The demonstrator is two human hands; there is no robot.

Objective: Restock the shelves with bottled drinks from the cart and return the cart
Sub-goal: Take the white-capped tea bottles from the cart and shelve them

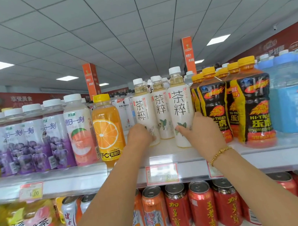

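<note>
As labels should seemingly line up along the shelf (169, 150) edge, our left hand (140, 135) grasps the left tea bottle (144, 109), our right hand (200, 128) the right tea bottle (180, 107).

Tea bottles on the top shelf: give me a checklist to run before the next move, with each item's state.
1. Left hand grips the left tea bottle: ok.
2. Right hand grips the right tea bottle: ok.
3. Both held bottles upright, labels facing out: ok.
4. Tea row even at the front: not ok; the middle tea bottle stands further back than the right one.
5. Clearance from the Hi-Tiger bottles: cannot tell; the hand overlaps them in this view.
6. Stock left in the cart: cannot tell; no cart in view.
</note>
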